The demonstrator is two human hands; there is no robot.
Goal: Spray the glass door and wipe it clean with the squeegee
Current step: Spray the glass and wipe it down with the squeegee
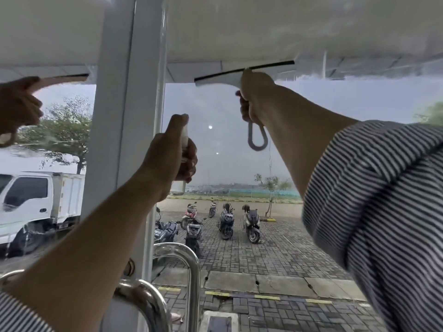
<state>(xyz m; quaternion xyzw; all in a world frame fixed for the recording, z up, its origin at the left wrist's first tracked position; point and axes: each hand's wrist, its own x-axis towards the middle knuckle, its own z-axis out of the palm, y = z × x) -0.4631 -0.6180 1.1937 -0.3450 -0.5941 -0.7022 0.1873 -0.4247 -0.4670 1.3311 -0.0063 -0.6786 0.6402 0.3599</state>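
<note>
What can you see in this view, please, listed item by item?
squeegee: one, white with black blade, high on the glass
spray bottle: one, white top, centre, beside the frame
glass door: one pane, clear, ahead; wet and streaked at upper right
door frame: one, white, upright, left of centre
door handles: at least two, chrome, bottom
truck: one, white, outside left
motorbikes: several, mostly dark, parked outside on paving
left hand: grips the spray bottle
right hand: grips the squeegee
sleeves: two, dark-and-white stripes, lower corners
</note>
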